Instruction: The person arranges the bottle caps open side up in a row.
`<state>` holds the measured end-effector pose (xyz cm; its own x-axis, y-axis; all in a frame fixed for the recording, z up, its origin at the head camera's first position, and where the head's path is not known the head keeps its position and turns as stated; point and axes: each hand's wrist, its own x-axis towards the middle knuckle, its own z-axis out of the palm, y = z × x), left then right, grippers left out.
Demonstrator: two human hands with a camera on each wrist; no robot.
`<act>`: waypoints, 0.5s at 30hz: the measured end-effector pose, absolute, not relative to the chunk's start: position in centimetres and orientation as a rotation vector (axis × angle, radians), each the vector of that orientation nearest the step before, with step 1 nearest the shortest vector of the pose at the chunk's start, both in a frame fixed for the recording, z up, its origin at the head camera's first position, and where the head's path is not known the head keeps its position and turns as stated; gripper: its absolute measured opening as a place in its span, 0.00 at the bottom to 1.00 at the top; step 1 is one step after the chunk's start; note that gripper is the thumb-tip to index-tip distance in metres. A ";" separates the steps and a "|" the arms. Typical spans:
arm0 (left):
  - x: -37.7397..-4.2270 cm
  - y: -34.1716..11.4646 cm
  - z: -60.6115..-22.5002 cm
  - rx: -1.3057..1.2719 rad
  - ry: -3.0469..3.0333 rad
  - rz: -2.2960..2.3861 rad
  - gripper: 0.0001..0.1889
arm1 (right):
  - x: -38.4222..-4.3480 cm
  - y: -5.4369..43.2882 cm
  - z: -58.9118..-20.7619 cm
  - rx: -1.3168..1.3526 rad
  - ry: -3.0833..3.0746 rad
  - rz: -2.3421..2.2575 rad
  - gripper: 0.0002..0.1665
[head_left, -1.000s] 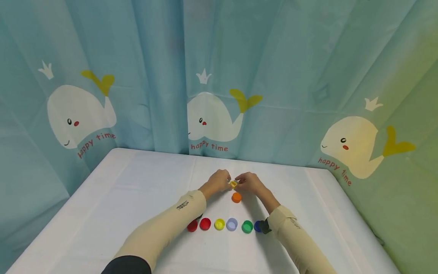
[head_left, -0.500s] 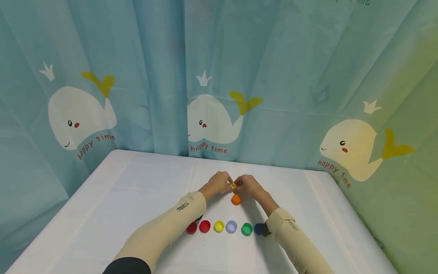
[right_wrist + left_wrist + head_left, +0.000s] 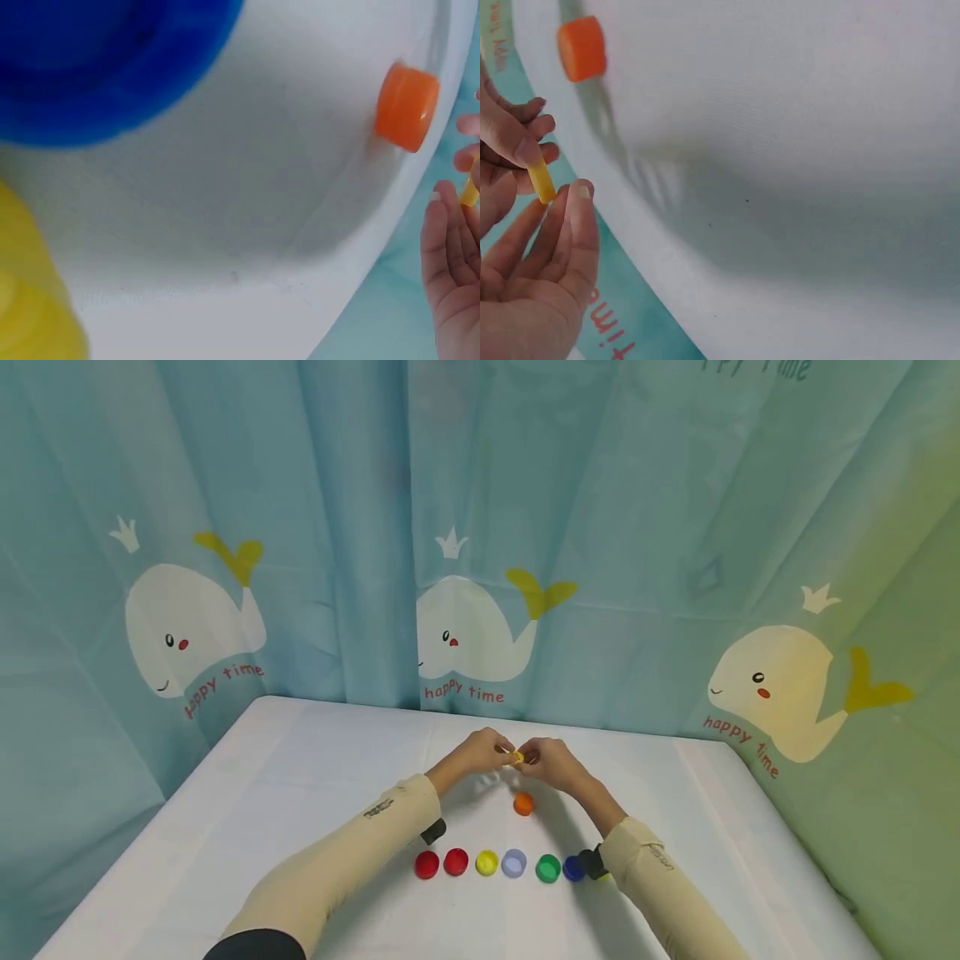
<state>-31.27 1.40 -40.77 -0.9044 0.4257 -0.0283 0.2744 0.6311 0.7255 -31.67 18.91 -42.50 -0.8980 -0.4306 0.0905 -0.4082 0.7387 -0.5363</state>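
Both hands meet over the far half of the table. In the head view my left hand (image 3: 483,753) and right hand (image 3: 555,764) pinch a small flat yellow piece (image 3: 519,757) between their fingertips; its kind I cannot tell. The left wrist view shows this yellow piece (image 3: 541,181) side-on, a thumb pressed to its upper end and fingertips at its lower end. Its shadowed surroundings are bare white cloth. An orange cap (image 3: 523,804) stands on the table just nearer than the hands. The right hand (image 3: 450,270) is partly cut off in the right wrist view.
Nearer the body runs a row of caps: two red (image 3: 455,862), a yellow (image 3: 487,862), a pale violet (image 3: 513,862), a green (image 3: 548,868) and a blue (image 3: 573,868). Another yellow thing (image 3: 34,292) lies beside the blue one. A whale-print curtain (image 3: 637,527) hangs behind the table.
Both hands rise slightly away from the orange cap with the yellow piece and draw closer together. The piece has turned and shows less of its face. The view shifts a little.
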 end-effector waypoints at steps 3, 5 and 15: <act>-30.7 1.0 -40.5 0.504 2.599 1.280 0.11 | -30.9 18.6 -42.0 -0.675 2.872 -0.930 0.12; -30.1 0.9 -40.5 0.456 2.566 1.385 0.10 | -30.0 18.2 -41.6 -0.656 2.854 -0.982 0.12; -26.7 -0.2 -39.0 0.203 2.273 1.808 0.12 | -25.8 17.7 -39.8 -0.523 2.650 -1.415 0.17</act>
<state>-26.70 -0.20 -39.01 -0.9639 0.2494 -0.0927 -0.0342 0.2293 0.9728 -25.84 17.72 -39.79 -0.9370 -0.3402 0.0791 -0.2550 0.5115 -0.8206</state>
